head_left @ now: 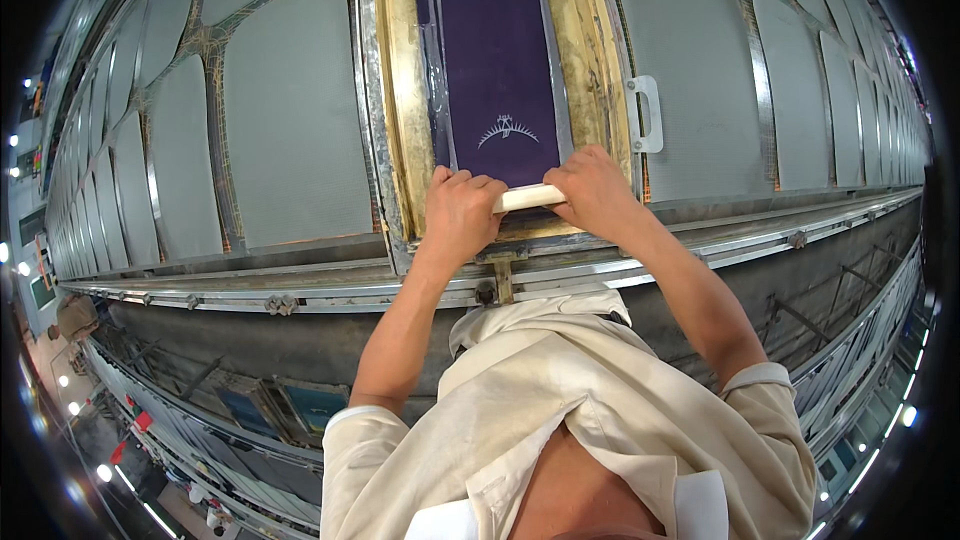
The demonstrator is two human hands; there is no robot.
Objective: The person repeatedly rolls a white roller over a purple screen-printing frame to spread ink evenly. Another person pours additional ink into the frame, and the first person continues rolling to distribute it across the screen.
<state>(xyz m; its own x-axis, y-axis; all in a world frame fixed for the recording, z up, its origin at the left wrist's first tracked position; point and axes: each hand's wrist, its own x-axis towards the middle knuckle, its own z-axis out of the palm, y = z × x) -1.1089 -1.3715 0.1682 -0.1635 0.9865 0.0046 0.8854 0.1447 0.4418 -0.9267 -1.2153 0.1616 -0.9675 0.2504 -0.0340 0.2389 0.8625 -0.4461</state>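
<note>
Both my hands grip a pale, bar-shaped squeegee (528, 199) near the close end of a printing screen. My left hand (462, 212) is wrapped round its left end, and my right hand (597, 198) closes on the right end. Under the squeegee lies the dark purple window (505, 50) of the screen, with a light crown-like arc design just beyond my hands. Along the window's left side runs a clear, glossy streak (437, 60). The screen's frame (592, 50) is yellowish and stained, with metal edges. The squeegee's lower edge is hidden from me.
Grey flat pieces (295, 120) lie in rows on the long table, left and right of the screen. A white handle (648, 114) sticks out by the frame's right side. A metal rail (250, 298) runs along the table's near edge. Behind me stands another long table (215, 430).
</note>
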